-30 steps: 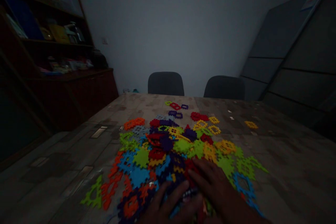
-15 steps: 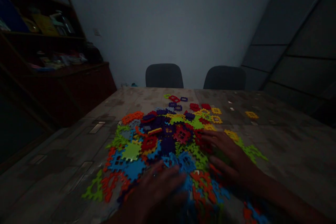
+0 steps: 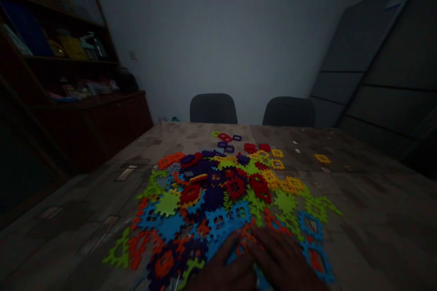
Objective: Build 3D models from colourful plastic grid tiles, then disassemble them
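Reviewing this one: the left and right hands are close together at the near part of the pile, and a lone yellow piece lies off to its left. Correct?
Not quite: in the head view the lone yellow piece lies off to the right of the pile. The left hand and right hand are as you say.

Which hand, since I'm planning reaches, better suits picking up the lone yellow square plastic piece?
Probably the right hand: it is nearer the lone yellow piece, while the left hand would have to reach across it.
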A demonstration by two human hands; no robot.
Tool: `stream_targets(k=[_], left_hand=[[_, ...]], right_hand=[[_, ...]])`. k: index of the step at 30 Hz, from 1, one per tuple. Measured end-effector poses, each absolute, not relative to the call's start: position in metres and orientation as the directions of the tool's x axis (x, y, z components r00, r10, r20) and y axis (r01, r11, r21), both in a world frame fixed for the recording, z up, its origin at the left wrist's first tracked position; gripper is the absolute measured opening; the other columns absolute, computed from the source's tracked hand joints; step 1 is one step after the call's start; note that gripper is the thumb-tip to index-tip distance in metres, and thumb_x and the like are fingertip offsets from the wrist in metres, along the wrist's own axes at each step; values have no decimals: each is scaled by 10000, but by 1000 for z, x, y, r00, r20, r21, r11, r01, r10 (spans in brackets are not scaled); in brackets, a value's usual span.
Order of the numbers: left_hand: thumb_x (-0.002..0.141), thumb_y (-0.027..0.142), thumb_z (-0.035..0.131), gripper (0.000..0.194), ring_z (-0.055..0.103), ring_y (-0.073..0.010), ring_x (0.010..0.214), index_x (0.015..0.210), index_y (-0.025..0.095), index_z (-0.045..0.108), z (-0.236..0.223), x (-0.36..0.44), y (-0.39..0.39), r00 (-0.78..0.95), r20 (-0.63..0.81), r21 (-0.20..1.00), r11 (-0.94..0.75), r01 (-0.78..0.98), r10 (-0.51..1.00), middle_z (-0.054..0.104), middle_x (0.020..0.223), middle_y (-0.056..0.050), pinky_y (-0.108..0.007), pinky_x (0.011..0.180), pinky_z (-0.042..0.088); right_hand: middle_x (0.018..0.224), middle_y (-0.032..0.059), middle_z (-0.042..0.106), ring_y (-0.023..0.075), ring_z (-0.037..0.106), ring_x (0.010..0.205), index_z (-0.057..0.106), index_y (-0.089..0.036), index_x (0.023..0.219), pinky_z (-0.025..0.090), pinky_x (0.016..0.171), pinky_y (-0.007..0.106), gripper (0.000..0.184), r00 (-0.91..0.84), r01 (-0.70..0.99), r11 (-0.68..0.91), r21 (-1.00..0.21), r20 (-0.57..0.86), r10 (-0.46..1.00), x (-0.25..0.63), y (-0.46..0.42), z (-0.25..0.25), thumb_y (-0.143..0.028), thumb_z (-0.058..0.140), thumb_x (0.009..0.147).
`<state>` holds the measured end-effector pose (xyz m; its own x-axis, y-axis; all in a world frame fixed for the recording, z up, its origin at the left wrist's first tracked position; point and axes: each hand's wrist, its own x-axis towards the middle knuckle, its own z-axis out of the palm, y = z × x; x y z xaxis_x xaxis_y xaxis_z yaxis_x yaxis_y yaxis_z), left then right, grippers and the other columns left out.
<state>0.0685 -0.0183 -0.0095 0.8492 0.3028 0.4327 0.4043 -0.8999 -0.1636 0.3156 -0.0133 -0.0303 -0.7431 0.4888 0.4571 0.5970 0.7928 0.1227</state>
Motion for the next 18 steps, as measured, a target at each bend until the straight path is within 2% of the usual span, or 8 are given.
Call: stream_targets(k=[2, 3, 6, 9, 10, 12, 15, 18], left_hand=[[989, 231, 571, 149, 621, -193, 1055, 870, 212, 659, -1, 65, 0, 819, 478, -168, -882, 440, 318, 663, 806, -7, -512, 1197, 302], [978, 209, 575, 146, 622, -189, 1043, 851, 208, 648, 5, 61, 10, 798, 496, -159, -867, 471, 343, 656, 784, 0, -533, 1227, 223], [933, 187, 606, 51, 622, -208, 1044, 952, 201, 651, 30, 42, 37, 732, 521, -121, -811, 573, 439, 694, 941, -30, -584, 1230, 111], [915, 176, 588, 188, 603, -263, 1128, 1085, 224, 653, 50, 7, 64, 662, 549, -110, -741, 662, 510, 710, 1082, -64, -649, 1184, 140], [913, 158, 564, 221, 609, -273, 1124, 1099, 234, 655, 54, -9, 72, 623, 574, -104, -708, 699, 531, 708, 1117, -71, -671, 1162, 158], [920, 184, 525, 311, 585, -307, 1186, 1204, 253, 631, 55, -49, 85, 560, 535, -57, -634, 771, 633, 658, 1273, -97, -678, 1130, 231], [955, 375, 468, 373, 579, -323, 1211, 1275, 242, 606, 39, -120, 92, 330, 517, 126, -452, 883, 790, 623, 1334, -123, -570, 1082, 397], [863, 620, 492, 639, 482, -386, 1334, 1332, 189, 544, 9, -173, 83, -16, 448, 354, -161, 921, 894, 525, 1441, -165, -562, 1106, 395]], right_hand=[[1452, 159, 546, 295, 541, 1286, 322, -155, 1542, 524, 984, 421, 768, -739, 597, 800, 50, 421, 525, 297, 2, -17, -453, 643, 912], [1473, 170, 519, 305, 515, 1309, 329, -142, 1534, 512, 1005, 442, 789, -736, 601, 799, 16, 401, 546, 288, 10, -11, -436, 675, 888], [1473, 162, 517, 311, 502, 1315, 407, -172, 1490, 484, 1032, 495, 661, -698, 647, 762, -33, 377, 609, 265, 38, 2, -240, 657, 882], [1399, 164, 582, 315, 558, 1245, 516, -183, 1404, 497, 997, 527, 472, -620, 699, 710, -81, 426, 659, 260, 72, 11, -208, 548, 933], [1379, 164, 596, 311, 569, 1232, 527, -181, 1391, 499, 992, 527, 435, -585, 713, 693, -106, 456, 671, 265, 82, 14, -225, 504, 959], [1377, 153, 601, 294, 564, 1248, 521, -186, 1393, 481, 1018, 517, 412, -504, 734, 659, -167, 516, 693, 288, 99, 18, -265, 416, 1002], [1359, 145, 614, 296, 566, 1252, 546, -199, 1352, 459, 1044, 513, 420, -307, 817, 510, -270, 545, 780, 345, 109, 13, -385, 384, 1012], [1339, 187, 615, 347, 579, 1224, 568, -153, 1324, 452, 1037, 546, 529, -76, 911, 259, -320, 487, 870, 399, 105, -7, -495, 387, 963]])
